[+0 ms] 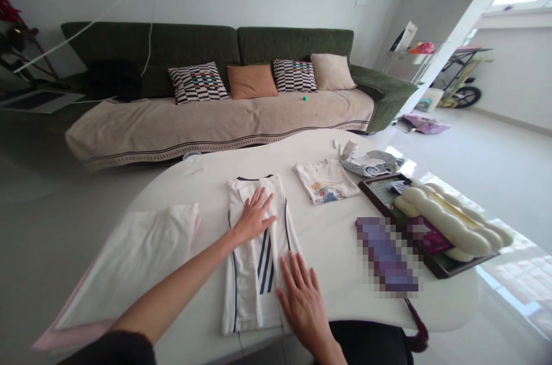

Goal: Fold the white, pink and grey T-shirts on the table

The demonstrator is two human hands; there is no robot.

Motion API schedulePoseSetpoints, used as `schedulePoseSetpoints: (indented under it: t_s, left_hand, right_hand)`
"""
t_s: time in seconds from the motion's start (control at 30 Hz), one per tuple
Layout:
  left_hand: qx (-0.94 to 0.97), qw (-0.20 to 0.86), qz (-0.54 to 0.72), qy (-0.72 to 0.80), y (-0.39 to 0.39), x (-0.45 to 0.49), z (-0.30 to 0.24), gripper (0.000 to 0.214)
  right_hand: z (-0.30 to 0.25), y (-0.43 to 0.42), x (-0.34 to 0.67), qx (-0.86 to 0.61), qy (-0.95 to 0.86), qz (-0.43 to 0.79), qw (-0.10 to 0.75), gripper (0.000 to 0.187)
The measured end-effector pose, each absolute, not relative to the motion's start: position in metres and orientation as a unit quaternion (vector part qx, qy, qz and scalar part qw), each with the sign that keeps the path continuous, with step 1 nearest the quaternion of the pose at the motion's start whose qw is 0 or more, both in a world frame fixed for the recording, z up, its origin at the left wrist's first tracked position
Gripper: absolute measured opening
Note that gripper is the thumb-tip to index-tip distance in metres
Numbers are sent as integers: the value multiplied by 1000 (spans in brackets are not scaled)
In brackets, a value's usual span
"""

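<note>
A white shirt with dark blue stripes and piping lies on the table in front of me, its sides folded inward into a long strip. My left hand rests flat on its upper part, fingers spread. Lower down, my right hand lies palm down on the shirt's right edge, fingers stretched out. Neither hand grips anything. To the left is a white and pink cloth, spread flat. Beyond my hands, to the right, sits a folded white T-shirt with a printed picture.
The white table also bears a clear cup, a crumpled plastic package, a dark tray with a cream cushion-like object, and a blurred purple item. A green sofa stands behind.
</note>
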State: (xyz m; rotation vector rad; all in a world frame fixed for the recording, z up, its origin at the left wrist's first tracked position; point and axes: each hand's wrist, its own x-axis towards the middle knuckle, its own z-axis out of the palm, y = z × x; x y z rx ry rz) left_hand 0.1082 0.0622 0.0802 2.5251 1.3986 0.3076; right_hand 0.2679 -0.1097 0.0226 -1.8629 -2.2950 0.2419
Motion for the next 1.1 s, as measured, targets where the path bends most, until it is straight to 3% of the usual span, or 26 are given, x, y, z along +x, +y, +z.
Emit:
schedulePoseSetpoints:
  t_s: [0.13,0.23,0.33,0.43,0.5,0.7,0.87,0.97,1.1]
  left_hand:
    - [904,133,58,402,-70,64,62,68]
    - [903,109,12,415,-130,47,43,86]
    - [893,71,-1,445,-145,43,33,92]
    - [898,60,8,436,-143,42,30,88]
    - [900,58,15,431,-144,40,30,84]
    - [907,121,-2,403,-173,26,38,86]
    - [897,267,2,352,-196,-2,75,89]
    - [864,376,7,335,-171,-19,116,68]
    - [812,471,57,340,-74,-16,160,30]
  right_hand:
    - [21,-110,265,-628,-767,81,99,54]
    - [24,-110,261,-641,-756,89,103,54]
    - [35,-113,265,-630,-760,119,107,61]
    - [45,-127,282,-568,-803,148,99,86]
    - [45,-141,296,-527,-835,138,83,91]
    - [38,-183,307,-477,-867,57,132,46]
    - [87,-202,298,-468,-843,233,126,35]
    - [117,-181,304,-485,-790,342,154,27]
    - [130,-94,306,-543,-711,382,232,20]
